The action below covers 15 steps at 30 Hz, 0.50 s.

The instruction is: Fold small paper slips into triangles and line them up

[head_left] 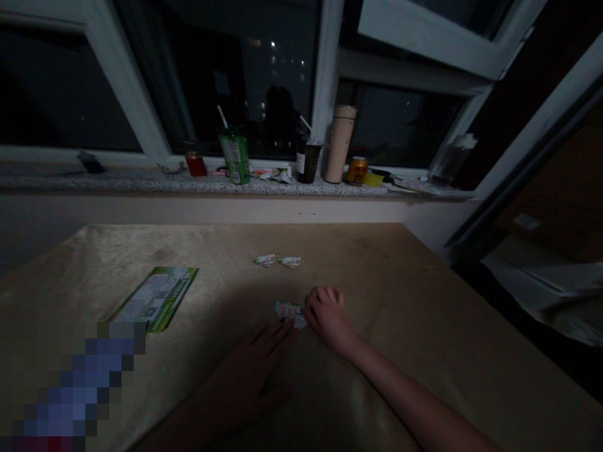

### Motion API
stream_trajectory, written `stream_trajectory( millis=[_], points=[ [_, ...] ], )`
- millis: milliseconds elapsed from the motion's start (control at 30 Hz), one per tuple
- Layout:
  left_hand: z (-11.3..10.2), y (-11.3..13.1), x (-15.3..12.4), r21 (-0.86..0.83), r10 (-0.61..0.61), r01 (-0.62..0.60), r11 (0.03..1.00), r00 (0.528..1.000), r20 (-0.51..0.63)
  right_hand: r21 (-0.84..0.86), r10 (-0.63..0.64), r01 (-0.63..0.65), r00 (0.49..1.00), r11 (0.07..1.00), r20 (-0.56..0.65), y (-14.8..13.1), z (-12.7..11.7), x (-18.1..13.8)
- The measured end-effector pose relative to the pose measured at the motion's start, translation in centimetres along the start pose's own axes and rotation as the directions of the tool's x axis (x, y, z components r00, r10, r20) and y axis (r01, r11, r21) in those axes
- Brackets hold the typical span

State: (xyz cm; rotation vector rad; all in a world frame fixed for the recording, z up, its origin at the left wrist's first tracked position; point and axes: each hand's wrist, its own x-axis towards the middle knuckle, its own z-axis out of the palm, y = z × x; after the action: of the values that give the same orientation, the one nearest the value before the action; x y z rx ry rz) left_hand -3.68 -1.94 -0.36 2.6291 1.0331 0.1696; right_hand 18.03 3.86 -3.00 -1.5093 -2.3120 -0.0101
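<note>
- In the head view, the left hand (257, 358) lies low over the table (391, 276), palm down in deep shadow, its fingers stretched out and the thumb set apart.
- Its fingertips reach the near edge of a small printed wrapper (288, 311), which lies on the table ahead of that hand.
- The right hand (327, 317) is at the wrapper's right end, fingers curled under; whether they pinch the wrapper or only rest against it, I cannot tell.
- Beyond the hands, two folded wrapper pieces (291, 262) lie side by side, well apart from the wrapper.
- To the left, a green printed package (164, 298) lies flat and slanted, its near end meeting a pixelated patch.
- Past the table's far edge, a speckled windowsill (277, 188) carries a red jar (195, 164), a green cup (235, 157) with a straw, a dark cup (309, 162) with a straw, a tall beige flask (340, 144), an orange can (357, 171) and a clear bottle (453, 161).
- Behind the sill, dark windows (198, 69) show small lights.
</note>
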Motion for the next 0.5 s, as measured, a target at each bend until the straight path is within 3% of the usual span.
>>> stream_trajectory(
  millis=[500],
  points=[
    [0.06, 0.37, 0.08, 0.023, 0.011, -0.011, 1.0, 1.0, 0.01, 0.009, 0.01, -0.01, 1.0, 1.0, -0.011, -0.1, -0.09, -0.06]
  ],
)
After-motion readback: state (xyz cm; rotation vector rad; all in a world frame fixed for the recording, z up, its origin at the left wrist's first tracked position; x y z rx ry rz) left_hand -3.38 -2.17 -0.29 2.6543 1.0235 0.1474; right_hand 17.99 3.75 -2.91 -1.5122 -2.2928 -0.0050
